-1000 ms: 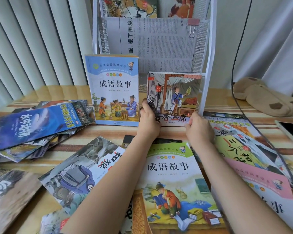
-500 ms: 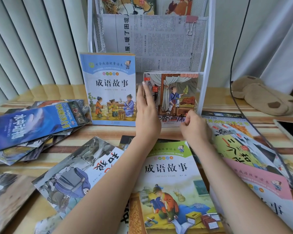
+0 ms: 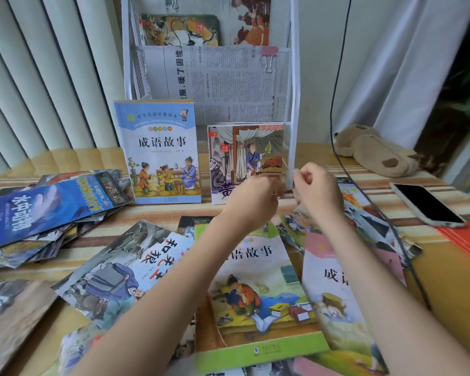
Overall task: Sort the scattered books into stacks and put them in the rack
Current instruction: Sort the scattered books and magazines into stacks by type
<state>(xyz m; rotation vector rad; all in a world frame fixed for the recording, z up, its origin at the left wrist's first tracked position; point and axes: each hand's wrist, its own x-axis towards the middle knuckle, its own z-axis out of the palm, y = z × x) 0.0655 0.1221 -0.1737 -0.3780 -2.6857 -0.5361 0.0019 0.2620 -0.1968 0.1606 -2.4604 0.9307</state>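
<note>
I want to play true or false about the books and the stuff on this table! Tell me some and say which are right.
1. The blue story book stands upright at the foot of the white rack. True.
2. The left hand grips the picture book with the curtain. False: neither it nor the right hand holds any book.
3. A phone lies screen up on the right of the table. True.
4. The plush toy sits in the rack. False: it lies on the table to the right of the rack.
5. A pink binder clip is on the newspaper in the rack. True.
</note>
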